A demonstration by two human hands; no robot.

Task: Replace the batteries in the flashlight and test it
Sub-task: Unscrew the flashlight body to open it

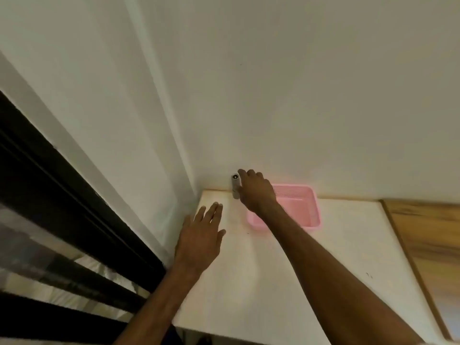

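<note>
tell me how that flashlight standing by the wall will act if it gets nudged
The flashlight stands on end, tall and narrow, so it would probably tip easily. Its body looks round, so once down it would likely roll on the smooth table. It looks rigid, so the right hand curled round it should lift it whole.

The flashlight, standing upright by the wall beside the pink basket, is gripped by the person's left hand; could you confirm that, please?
Not quite: the head view shows the right hand gripping the flashlight, upright by the wall beside the pink basket. The left hand holds nothing, fingers straight.
</note>
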